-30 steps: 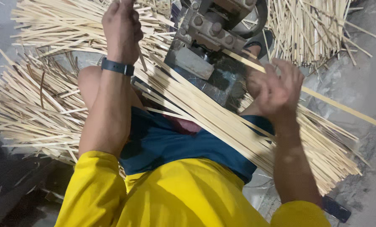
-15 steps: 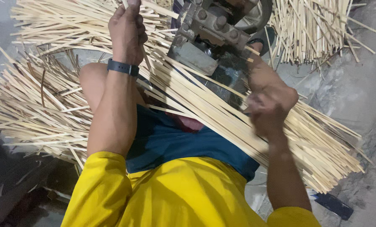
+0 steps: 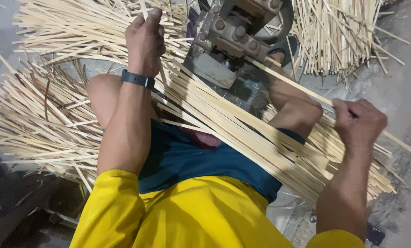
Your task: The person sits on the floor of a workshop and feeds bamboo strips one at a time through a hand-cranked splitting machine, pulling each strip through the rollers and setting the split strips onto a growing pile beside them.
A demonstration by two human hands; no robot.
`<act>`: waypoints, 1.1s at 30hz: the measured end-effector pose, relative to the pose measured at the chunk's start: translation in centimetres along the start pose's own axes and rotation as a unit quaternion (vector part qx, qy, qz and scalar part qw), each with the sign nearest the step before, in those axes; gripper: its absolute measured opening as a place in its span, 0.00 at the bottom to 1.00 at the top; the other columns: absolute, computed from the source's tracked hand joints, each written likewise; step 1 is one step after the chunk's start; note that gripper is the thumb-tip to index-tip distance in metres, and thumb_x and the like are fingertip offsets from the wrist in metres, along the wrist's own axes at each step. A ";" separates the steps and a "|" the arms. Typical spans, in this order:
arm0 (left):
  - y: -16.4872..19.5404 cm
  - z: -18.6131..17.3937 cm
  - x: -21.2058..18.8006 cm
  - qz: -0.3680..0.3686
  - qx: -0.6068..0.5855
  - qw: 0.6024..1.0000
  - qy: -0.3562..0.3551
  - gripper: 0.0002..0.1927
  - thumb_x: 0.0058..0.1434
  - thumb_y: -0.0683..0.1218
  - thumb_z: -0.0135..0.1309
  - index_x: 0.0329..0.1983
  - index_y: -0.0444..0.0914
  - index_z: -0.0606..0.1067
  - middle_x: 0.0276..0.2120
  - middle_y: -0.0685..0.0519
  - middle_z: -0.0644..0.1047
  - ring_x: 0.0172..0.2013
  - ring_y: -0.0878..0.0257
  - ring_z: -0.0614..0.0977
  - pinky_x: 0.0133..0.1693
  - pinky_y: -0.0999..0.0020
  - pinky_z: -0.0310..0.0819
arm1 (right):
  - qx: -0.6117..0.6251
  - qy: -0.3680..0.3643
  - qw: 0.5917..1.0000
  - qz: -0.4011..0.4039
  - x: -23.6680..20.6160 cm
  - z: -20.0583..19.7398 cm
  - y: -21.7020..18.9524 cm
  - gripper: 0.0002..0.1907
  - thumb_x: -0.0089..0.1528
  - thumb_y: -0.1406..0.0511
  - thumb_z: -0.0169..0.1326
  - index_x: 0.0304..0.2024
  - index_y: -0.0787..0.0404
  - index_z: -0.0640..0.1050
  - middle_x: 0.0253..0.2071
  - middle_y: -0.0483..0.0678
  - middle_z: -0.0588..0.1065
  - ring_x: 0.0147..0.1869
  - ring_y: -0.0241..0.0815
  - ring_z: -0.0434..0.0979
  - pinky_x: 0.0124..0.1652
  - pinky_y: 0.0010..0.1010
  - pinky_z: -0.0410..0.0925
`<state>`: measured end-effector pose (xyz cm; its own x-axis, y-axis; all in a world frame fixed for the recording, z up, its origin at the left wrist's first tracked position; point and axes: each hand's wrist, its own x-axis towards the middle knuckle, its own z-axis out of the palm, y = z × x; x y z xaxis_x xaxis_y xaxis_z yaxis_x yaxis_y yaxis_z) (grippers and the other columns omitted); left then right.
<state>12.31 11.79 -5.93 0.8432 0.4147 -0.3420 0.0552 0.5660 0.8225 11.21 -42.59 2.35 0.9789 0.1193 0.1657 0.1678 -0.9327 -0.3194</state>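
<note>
Head camera, looking down: my left hand is raised over the pale bamboo strips, its fingers curled shut around a thin strip that sticks up past my fingertips. A dark wristband circles that wrist. My right hand is closed in a fist around 1 long strip, which runs from my grip up and to the left into the grey metal machine bolted together at the top of the frame. The far end of that strip passes out beyond my fist toward the right edge. Across my lap lies a thick bundle of strips, slanting from the machine down to the right, resting on my blue shorts. My yellow sleeves fill the bottom of the view. Loose heaps of strips spread over the ground to my left, and another pile lies on the grey floor just beside the machine on the right.
</note>
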 end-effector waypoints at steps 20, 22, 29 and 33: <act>-1.5 -0.4 0.9 0.017 -0.003 1.000 0.016 0.13 0.68 0.48 0.59 0.47 0.34 0.74 0.34 0.45 0.82 0.18 0.73 0.67 0.17 0.76 0.57 | 0.123 -0.141 0.977 -0.100 -5.1 9.0 -9.3 0.07 0.69 0.67 0.55 0.39 0.63 0.82 0.35 0.51 0.80 0.36 0.42 0.82 0.36 0.32 0.74; -1.3 -0.5 1.0 0.013 -0.005 1.000 0.022 0.13 0.67 0.48 0.59 0.46 0.34 0.74 0.33 0.45 0.82 0.17 0.73 0.66 0.16 0.76 0.56 | -0.093 -0.018 0.935 -0.341 -3.9 8.3 -6.0 0.07 0.68 0.67 0.54 0.36 0.59 0.81 0.37 0.53 0.81 0.42 0.45 0.84 0.46 0.33 0.77; -1.1 -1.0 1.1 0.015 -0.013 1.000 0.022 0.13 0.67 0.48 0.60 0.47 0.34 0.74 0.33 0.46 0.80 0.17 0.73 0.66 0.17 0.76 0.55 | 0.024 -0.035 0.999 0.019 -2.3 0.6 1.8 0.08 0.72 0.63 0.61 0.38 0.55 0.85 0.32 0.43 0.80 0.34 0.33 0.77 0.31 0.28 0.70; -1.5 -0.5 1.2 0.019 -0.010 1.000 0.021 0.13 0.66 0.48 0.60 0.46 0.34 0.74 0.33 0.46 0.80 0.17 0.73 0.66 0.16 0.76 0.55 | -0.037 -0.004 0.996 -0.079 -0.1 0.6 -0.8 0.10 0.72 0.62 0.64 0.37 0.60 0.85 0.29 0.48 0.79 0.31 0.36 0.76 0.35 0.31 0.68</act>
<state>12.94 11.80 -7.84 0.8213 0.4654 -0.3299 0.0121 0.5638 0.8258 11.07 -41.68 2.03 0.9422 0.2686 0.2004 0.3105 -0.9247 -0.2201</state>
